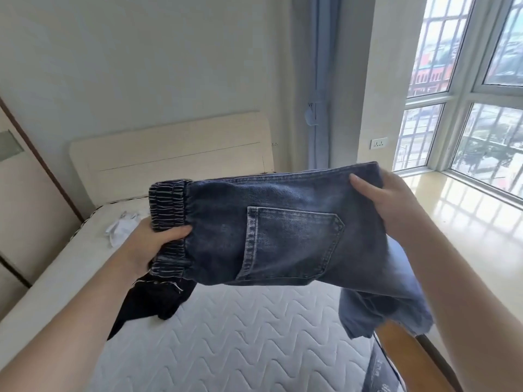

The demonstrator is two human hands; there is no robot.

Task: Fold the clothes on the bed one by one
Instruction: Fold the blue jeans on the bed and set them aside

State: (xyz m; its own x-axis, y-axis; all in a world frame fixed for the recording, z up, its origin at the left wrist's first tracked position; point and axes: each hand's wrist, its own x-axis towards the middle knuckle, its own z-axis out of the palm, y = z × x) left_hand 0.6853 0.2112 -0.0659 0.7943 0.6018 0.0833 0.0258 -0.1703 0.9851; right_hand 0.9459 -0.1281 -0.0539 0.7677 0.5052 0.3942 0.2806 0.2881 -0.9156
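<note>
Above the bed, jeans aloft: left hand clamped on the elastic waistband, right hand gripping the far fold. Best lowered flat, edges squared, legs gathered before creasing.

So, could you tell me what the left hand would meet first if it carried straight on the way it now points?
The left hand grips the jeans at their elastic waistband and points up and away. Beyond the denim, the cream headboard looks to be next, though depth is hard to judge.
</note>
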